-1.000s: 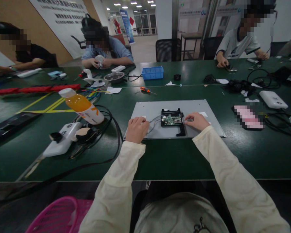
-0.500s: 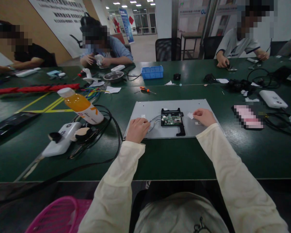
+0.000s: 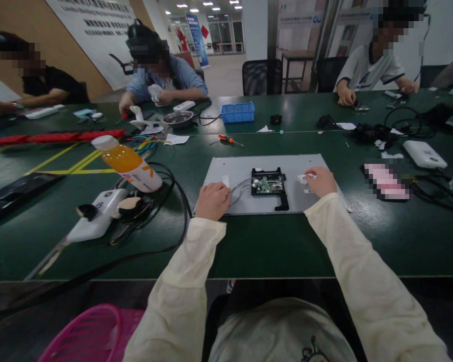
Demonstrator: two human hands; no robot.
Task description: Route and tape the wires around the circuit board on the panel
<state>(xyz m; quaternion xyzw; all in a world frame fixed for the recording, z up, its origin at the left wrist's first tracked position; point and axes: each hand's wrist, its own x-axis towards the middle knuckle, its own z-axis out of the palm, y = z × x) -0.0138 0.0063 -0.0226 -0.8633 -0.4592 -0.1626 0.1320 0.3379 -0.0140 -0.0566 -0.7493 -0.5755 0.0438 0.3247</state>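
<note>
A flat grey panel [image 3: 237, 166] lies on the green table, with a green circuit board [image 3: 268, 183] in a black frame [image 3: 282, 200] on it. My left hand [image 3: 213, 200] rests at the panel's left edge, fingers curled together beside thin grey wires [image 3: 242, 186] and a white piece [image 3: 226, 181]; what it grips is hidden. On the panel's right part, my right hand [image 3: 319, 182] pinches a small white slip [image 3: 302, 178]. A pale label [image 3: 308, 191] lies below that slip.
An orange drink bottle [image 3: 130, 163], a white device [image 3: 98, 215] and black cables [image 3: 181, 193] lie to the left. Beyond the panel are a screwdriver [image 3: 230, 140] and blue basket [image 3: 237, 112]. A pink phone [image 3: 387, 181] lies right. Several people sit opposite.
The white slip in my right hand looks more folded at the fingertips. More of the white piece shows beside my left hand. Across the table, a person's hand has moved down to a red-tipped item.
</note>
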